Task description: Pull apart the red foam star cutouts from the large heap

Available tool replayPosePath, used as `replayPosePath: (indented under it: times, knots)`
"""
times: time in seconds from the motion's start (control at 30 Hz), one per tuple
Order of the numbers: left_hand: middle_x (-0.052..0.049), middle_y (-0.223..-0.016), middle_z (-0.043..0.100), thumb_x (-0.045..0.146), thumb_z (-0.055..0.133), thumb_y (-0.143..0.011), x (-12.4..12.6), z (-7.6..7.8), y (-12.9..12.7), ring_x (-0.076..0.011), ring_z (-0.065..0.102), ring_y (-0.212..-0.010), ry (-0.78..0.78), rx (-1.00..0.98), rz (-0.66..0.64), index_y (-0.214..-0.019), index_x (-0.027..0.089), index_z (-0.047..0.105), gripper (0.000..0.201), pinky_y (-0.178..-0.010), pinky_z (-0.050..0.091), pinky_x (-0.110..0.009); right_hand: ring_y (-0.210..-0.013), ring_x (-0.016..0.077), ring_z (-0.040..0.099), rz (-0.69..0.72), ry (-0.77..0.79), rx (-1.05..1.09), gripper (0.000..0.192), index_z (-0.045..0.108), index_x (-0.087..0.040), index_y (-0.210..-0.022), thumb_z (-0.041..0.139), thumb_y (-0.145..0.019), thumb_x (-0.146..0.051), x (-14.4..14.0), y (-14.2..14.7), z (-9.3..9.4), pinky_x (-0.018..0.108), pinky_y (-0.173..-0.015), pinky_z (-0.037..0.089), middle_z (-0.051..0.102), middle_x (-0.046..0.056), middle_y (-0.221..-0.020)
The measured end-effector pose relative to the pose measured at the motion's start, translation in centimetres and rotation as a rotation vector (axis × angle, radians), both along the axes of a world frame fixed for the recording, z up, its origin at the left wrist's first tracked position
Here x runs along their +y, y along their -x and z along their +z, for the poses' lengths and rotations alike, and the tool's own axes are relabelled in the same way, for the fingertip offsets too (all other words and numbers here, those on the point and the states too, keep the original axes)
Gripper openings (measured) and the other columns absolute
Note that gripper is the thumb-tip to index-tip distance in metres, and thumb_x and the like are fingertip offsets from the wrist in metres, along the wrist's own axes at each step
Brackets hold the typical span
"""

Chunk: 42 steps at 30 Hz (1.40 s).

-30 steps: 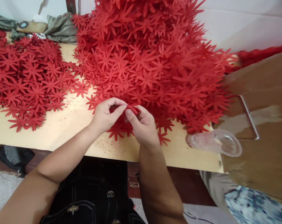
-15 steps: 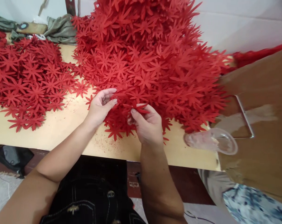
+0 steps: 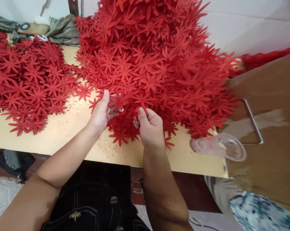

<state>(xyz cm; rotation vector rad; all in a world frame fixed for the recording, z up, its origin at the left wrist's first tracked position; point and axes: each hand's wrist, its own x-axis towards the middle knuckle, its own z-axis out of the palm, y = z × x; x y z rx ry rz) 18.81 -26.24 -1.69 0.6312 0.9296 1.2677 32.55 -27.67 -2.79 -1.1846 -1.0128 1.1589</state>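
A large heap of red star-shaped artificial flower pieces point(image 3: 152, 64) covers the table in front of me. At the heap's near edge my left hand point(image 3: 103, 112) is open, thumb raised and fingers reaching behind a red flower piece point(image 3: 118, 102); whether it bears that piece's weight is unclear. To its right, my right hand point(image 3: 151, 128) is closed, thumb against the curled index finger. A bit of red shows at that pinch, seemingly a flower piece mostly hidden by the fingers. More red pieces point(image 3: 119, 136) lie below and between both hands.
A second, lower pile of red flower pieces point(image 3: 34, 80) lies at left. A clear plastic cup point(image 3: 219, 146) rests on its side near the table's right end, beside a cardboard sheet point(image 3: 274, 128). Grey-green cloth point(image 3: 64, 30) lies behind. Another person's patterned clothing point(image 3: 260, 208) shows lower right.
My left thumb has lifted away from the fingers, and the hand has turned more open. My right hand has turned slightly; the flower piece seen in its pinch is now mostly hidden.
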Motion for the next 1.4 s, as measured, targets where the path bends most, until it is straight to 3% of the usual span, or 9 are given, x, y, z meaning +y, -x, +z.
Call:
replayPosePath:
  times: [0.17,0.3,0.47,0.63,0.83,0.97,1.13,1.23,1.4]
  knots:
    - [0.003,-0.071,0.065,0.033,0.068,-0.079,-0.2,0.0,0.0,-0.0059,0.060,-0.061,-0.064,0.036,0.016,-0.086,0.018,0.062,0.017,-0.062,0.048,-0.020,-0.053,0.0040,0.047,-0.043,-0.030,0.001,0.026,0.056,-0.019,-0.064,0.074,-0.070,-0.036,0.0,-0.1,-0.4,0.018,-0.051,0.042,0.050,-0.006,-0.058]
    - [0.005,-0.063,0.064,0.018,0.068,-0.076,0.0,-0.2,-0.2,-0.0030,0.056,-0.053,-0.061,0.069,0.038,-0.077,0.015,0.062,0.007,-0.059,0.046,-0.018,-0.051,0.0057,0.051,-0.040,-0.076,0.019,0.023,0.051,-0.020,-0.065,0.072,-0.069,-0.028,0.0,-0.1,-0.6,0.020,-0.048,0.045,0.051,-0.007,-0.059]
    - [0.006,-0.056,0.060,0.014,0.066,-0.077,0.1,-0.3,-0.5,-0.0033,0.051,-0.045,-0.100,0.179,0.003,-0.068,0.015,0.059,0.011,-0.053,0.041,-0.019,-0.051,0.0056,0.054,-0.016,-0.116,0.035,0.019,0.053,-0.024,-0.082,0.068,-0.070,-0.021,-0.1,-0.2,-0.3,0.022,-0.047,0.047,0.061,-0.004,-0.080]
    - [0.007,-0.047,0.050,0.021,0.062,-0.082,-0.2,-0.1,-0.4,-0.0042,0.045,-0.045,-0.142,0.383,0.020,-0.057,0.016,0.048,0.030,-0.050,0.036,-0.020,-0.051,0.0053,0.048,0.022,-0.129,0.064,0.019,0.057,-0.025,-0.086,0.069,-0.073,-0.029,-0.2,0.0,-0.3,0.021,-0.046,0.044,0.058,-0.004,-0.075]
    - [0.007,-0.050,0.037,0.042,0.065,-0.080,-0.4,-0.6,-0.3,-0.0055,0.033,-0.048,-0.226,0.531,-0.001,-0.057,0.019,0.040,0.041,-0.048,0.026,-0.024,-0.055,0.0060,0.050,0.101,-0.050,0.080,0.040,0.059,-0.024,-0.083,0.073,-0.065,-0.057,-0.3,0.9,0.5,0.020,-0.048,0.045,0.057,-0.004,-0.069]
    - [0.006,-0.053,0.030,0.060,0.060,-0.076,-0.7,-0.7,-0.4,-0.0066,0.029,-0.051,-0.312,0.512,-0.040,-0.054,0.019,0.034,0.053,-0.049,0.025,-0.025,-0.067,0.0096,0.059,0.143,-0.030,0.037,0.037,0.062,-0.023,-0.081,0.078,-0.061,-0.050,-0.1,1.2,0.9,0.025,-0.061,0.053,0.064,-0.002,-0.076]
    - [0.006,-0.055,0.031,0.069,0.059,-0.071,-0.8,-0.4,-0.4,-0.0070,0.032,-0.052,-0.346,0.451,-0.135,-0.054,0.020,0.036,0.057,-0.050,0.027,-0.025,-0.074,0.0099,0.062,0.060,-0.061,0.039,0.028,0.063,-0.022,-0.076,0.075,-0.066,-0.045,0.0,1.4,0.5,0.024,-0.068,0.055,0.065,-0.002,-0.078]
    - [0.006,-0.054,0.029,0.065,0.064,-0.069,-0.8,-0.3,-0.4,-0.0061,0.029,-0.051,-0.353,0.453,-0.160,-0.054,0.019,0.034,0.057,-0.049,0.025,-0.024,-0.068,0.0075,0.058,-0.035,-0.066,0.056,0.023,0.060,-0.022,-0.079,0.071,-0.071,-0.040,0.2,1.1,0.2,0.020,-0.059,0.051,0.061,-0.003,-0.077]
    - [0.005,-0.056,0.039,0.059,0.061,-0.076,-0.9,-0.5,-0.4,-0.0072,0.037,-0.054,-0.331,0.454,-0.174,-0.058,0.019,0.044,0.047,-0.053,0.030,-0.024,-0.048,0.0023,0.037,-0.142,-0.038,0.144,0.026,0.058,-0.022,-0.080,0.075,-0.064,-0.032,0.9,0.1,0.5,0.016,-0.038,0.028,0.055,-0.005,-0.071]
